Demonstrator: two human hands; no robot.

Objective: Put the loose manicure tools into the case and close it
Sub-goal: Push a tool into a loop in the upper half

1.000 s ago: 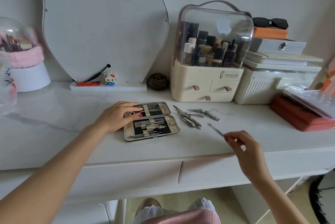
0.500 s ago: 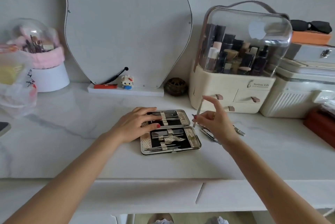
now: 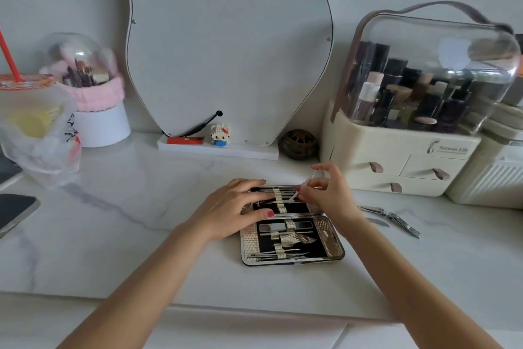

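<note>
Partly blurred, right hand [image 3: 329, 196] pinching thin tool [image 3: 302, 189], case [image 3: 329, 244] half-hidden

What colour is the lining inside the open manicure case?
Black lining, in the head view, inside the gold-patterned open manicure case.

left hand [image 3: 232, 207] flat, fingers straight, pressing down | right hand [image 3: 328, 193] fingertips pinched together

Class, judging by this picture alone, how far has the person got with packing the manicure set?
Done: most slots of the open snakeskin-pattern manicure case hold tools. In hand: the right hand pinches a thin metal tool over the case's far half, while the left hand rests flat on it. Left: two silver nail clippers lie on the white marble tabletop, and the case is unclosed.
</note>
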